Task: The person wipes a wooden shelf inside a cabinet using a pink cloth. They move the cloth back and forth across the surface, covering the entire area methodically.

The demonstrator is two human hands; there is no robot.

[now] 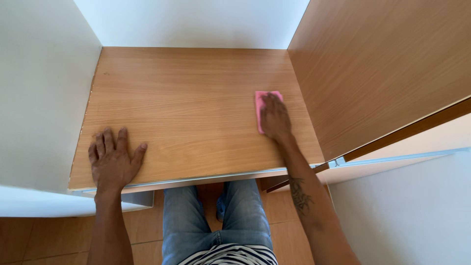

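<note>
two hands flat on wooden shelf [196, 113]: left hand [114, 159] w/ fingers spread near front edge, right hand [274, 119] fingers together pressing pink cloth [262, 105], which sticks out past fingertips, prob. not gripped.

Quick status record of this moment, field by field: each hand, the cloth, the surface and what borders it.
left hand: flat, fingers spread, palm down near the front left edge of the wooden tabletop
right hand: pressed flat on the pink cloth, right side of the top
pink cloth: lies flat on the wood, mostly covered by the hand
surface: light wood grain, nothing else on it
surroundings: white wall at left, wooden side panel at right
below: blue jeans, tiled floor
</note>
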